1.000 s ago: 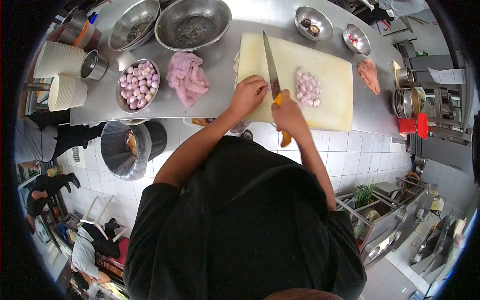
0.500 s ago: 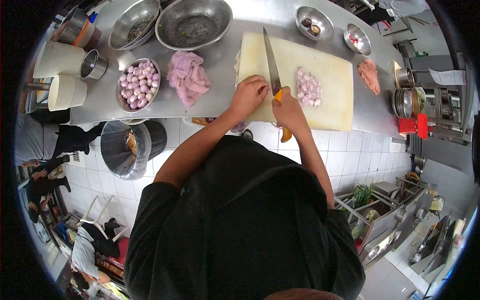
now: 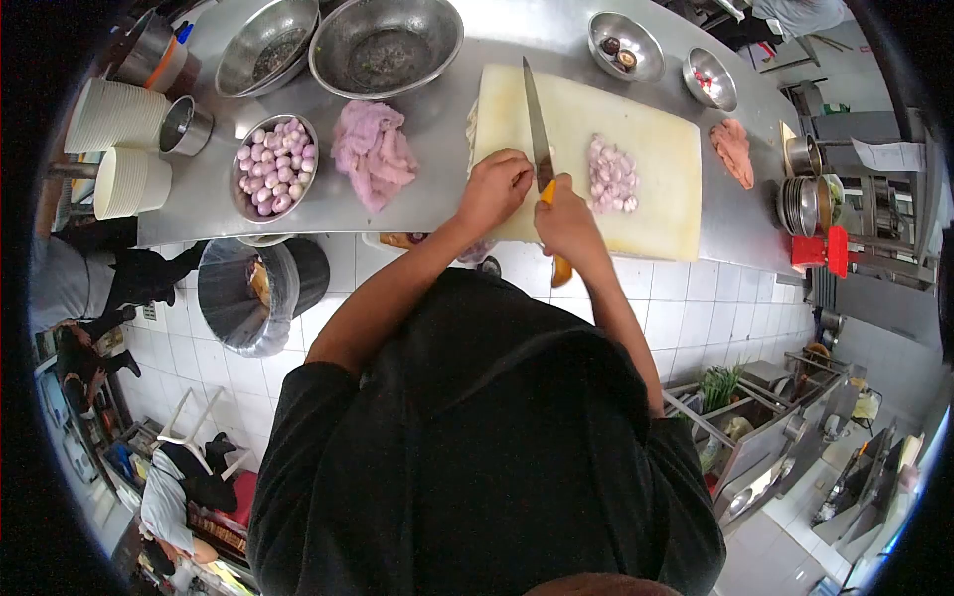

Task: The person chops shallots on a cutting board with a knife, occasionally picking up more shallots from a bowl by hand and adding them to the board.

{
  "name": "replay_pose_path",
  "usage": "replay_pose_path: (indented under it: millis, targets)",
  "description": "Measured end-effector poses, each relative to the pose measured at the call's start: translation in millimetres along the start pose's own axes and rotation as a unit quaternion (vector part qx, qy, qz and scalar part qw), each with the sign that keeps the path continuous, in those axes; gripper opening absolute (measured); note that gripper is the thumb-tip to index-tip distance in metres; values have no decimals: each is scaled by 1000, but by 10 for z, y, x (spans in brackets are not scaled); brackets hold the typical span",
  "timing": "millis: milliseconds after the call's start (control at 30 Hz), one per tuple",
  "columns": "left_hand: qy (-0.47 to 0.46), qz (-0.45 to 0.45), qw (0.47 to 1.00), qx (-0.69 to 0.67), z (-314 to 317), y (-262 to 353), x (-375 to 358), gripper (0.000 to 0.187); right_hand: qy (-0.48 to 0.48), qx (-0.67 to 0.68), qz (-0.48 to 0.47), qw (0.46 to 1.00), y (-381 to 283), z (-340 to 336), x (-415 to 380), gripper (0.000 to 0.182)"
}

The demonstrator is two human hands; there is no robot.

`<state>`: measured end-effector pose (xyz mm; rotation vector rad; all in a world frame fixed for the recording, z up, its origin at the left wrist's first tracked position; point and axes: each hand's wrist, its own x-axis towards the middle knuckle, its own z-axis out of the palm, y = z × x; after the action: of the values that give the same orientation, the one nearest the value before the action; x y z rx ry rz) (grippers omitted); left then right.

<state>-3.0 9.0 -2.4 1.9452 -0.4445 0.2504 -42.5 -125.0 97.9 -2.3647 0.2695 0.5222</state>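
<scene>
My right hand point(image 3: 568, 221) is wrapped round the yellow handle of a long kitchen knife point(image 3: 538, 124), whose blade points away from me over a white cutting board point(image 3: 656, 129). Just left of the blade, my left hand point(image 3: 497, 189) rests on the board with its fingers curled together. Whatever those fingers hold, if anything, is hidden. To the right of the knife lies a pile of cut shallots point(image 3: 613, 177) on the board. A metal bowl full of peeled shallots point(image 3: 275, 169) stands on the steel table at the left.
A pink cloth point(image 3: 373, 154) lies between the shallot bowl and the board. Two large metal bowls point(image 3: 386, 45) stand behind it. Beyond the board are a bowl with mushrooms point(image 3: 626, 48) and a smaller bowl point(image 3: 710, 79). Below the table's left edge stands a lined bin point(image 3: 248, 298).
The knife and my right hand have shifted slightly left, toward my left hand, and the handle has swung a little. My left hand stays in place.
</scene>
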Motion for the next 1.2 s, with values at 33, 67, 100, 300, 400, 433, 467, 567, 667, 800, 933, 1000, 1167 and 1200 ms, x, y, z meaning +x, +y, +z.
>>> replay_pose_path:
  millis: [33,67,100,300,400,433,467,567,667,800,933,1000,1167,1200]
  targets:
    - [6,-7,1000,-11,4,28,2,10,40,-32,-43,998,167,204,112,27]
    - [13,-13,1000,-20,-1,50,17,9,81,-65,-87,991,251,308,182,27]
    - [9,-15,1000,-14,-9,59,32,9,67,-54,-74,994,222,278,188,28]
    - [-1,-17,1000,-5,8,84,74,12,37,18,-47,998,337,284,254,33]
    - [-29,-13,999,-10,-3,115,114,13,36,20,-48,998,371,295,256,33]
    - [-46,-9,999,-3,-19,88,132,13,35,18,-42,998,353,281,253,33]
    - [-62,-6,998,5,-37,60,156,14,34,15,-36,999,341,269,251,33]
    - [-140,9,988,58,-100,-4,262,16,34,31,-27,999,398,215,248,34]
    - [-179,0,981,81,-147,-16,334,15,55,7,-26,998,593,119,229,36]
    - [-141,-52,975,165,-169,104,338,18,87,18,-3,996,865,2,286,33]
    - [-92,-140,980,111,-119,140,304,17,103,27,-27,994,819,-46,239,34]
    - [-80,-177,977,90,-91,145,283,17,90,45,-47,994,704,-18,160,34]
    - [-82,-219,970,68,10,94,237,19,42,28,-46,998,384,96,1,32]
    - [-84,-247,964,45,-1,157,236,18,49,22,-51,997,391,137,-2,32]
